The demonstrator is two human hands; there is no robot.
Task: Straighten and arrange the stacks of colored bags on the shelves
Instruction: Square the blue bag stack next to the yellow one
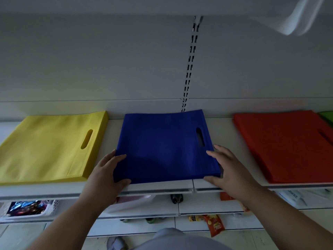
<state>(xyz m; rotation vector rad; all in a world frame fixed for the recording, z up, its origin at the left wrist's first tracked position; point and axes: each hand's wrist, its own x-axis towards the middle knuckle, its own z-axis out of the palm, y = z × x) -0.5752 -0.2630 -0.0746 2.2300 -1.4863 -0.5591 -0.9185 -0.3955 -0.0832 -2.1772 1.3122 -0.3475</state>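
bare forearms, grey garment [180, 240] below

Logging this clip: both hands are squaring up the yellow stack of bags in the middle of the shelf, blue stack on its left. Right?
Not quite. The head view shows the left hand and right hand at the blue stack in the middle; the yellow stack lies on its left.

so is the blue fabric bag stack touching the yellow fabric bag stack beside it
Apart. The head view shows a strip of bare white shelf between the blue fabric bag stack and the yellow fabric bag stack.
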